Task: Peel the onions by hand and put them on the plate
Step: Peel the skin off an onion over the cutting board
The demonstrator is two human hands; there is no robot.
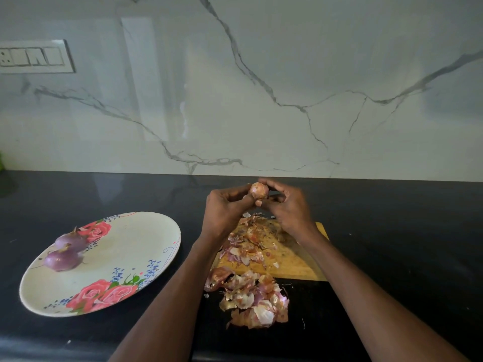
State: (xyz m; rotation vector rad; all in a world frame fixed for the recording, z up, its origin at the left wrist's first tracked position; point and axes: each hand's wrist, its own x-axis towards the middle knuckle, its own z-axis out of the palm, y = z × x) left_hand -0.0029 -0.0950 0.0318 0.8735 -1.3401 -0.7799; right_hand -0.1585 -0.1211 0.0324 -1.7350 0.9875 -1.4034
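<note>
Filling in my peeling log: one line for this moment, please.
step: peeling | onion held by left hand and right hand | plate: two peeled onions | skins on counter

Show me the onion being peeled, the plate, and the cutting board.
onion (258, 190), head view, its papery side between both hands
plate (146, 231), head view, bare cream middle
cutting board (292, 262), head view, bare wood

Bare black counter (392, 231) right of cutting board (295, 267); peel heap (253, 299) blocks near edge; plate (146, 246) occupies left.
</note>
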